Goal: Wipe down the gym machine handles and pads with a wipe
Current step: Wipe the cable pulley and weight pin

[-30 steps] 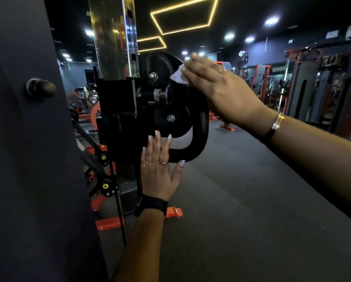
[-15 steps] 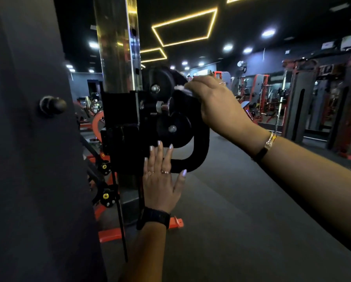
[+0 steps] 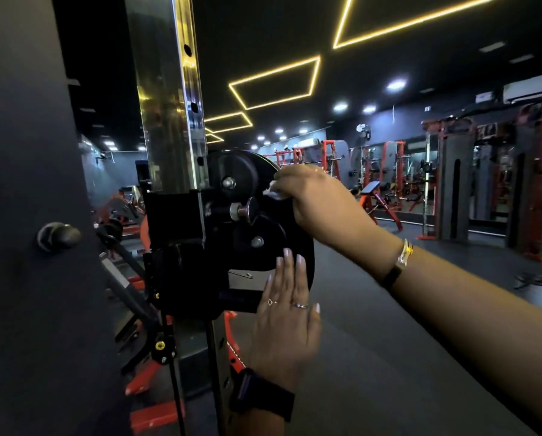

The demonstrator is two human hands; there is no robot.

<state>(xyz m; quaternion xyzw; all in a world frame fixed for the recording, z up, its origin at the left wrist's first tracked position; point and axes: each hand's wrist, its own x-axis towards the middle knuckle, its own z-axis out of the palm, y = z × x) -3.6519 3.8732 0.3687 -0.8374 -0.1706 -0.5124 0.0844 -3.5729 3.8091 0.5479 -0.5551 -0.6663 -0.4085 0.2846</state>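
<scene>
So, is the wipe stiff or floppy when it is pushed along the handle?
Probably floppy: the wipe is bunched under the right hand. Likely very light, since the hand covers nearly all of it. It may crumple more against the handle.

Upright post (image 3: 169, 127), left of the fingers (image 3: 290, 180) of the right hand (image 3: 320, 202): polished metal, mirror-glossy. Pulley disc (image 3: 241, 174) beside those fingers: black, smooth, faint sheen, seemingly plastic. Bolt heads (image 3: 228, 183) left of them: bare bright metal. Wipe (image 3: 274, 192) under the fingers: white, thin, crumpled; paper or cloth cannot be told. Handle loop (image 3: 309, 259) at the left hand (image 3: 285, 328) fingertips (image 3: 287, 265): matt black, smooth. Floor (image 3: 389, 357) below: dark, matt, finely grained. Panel (image 3: 21, 184) far left: matt grey.
</scene>
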